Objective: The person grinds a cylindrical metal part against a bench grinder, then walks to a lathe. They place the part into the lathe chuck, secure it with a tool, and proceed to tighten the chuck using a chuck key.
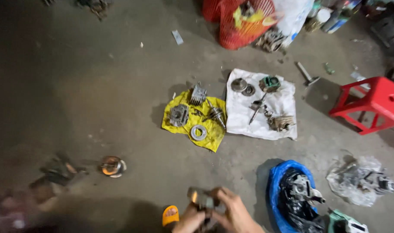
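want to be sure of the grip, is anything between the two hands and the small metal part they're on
Nothing visible. The left hand and right hand both close directly around the small metal part at the bottom edge, above the bare concrete floor. The picture is blurred, so finer contact cannot be judged.

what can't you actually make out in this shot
- Head view: the small dark part held by both hands is motion-blurred; its kind is unclear.
- The left hand and right hand are cut off by the bottom edge, so each grip is unclear.
- Items at far left are dark and blurred.
- The contents of the red mesh bag are cut by the top edge.
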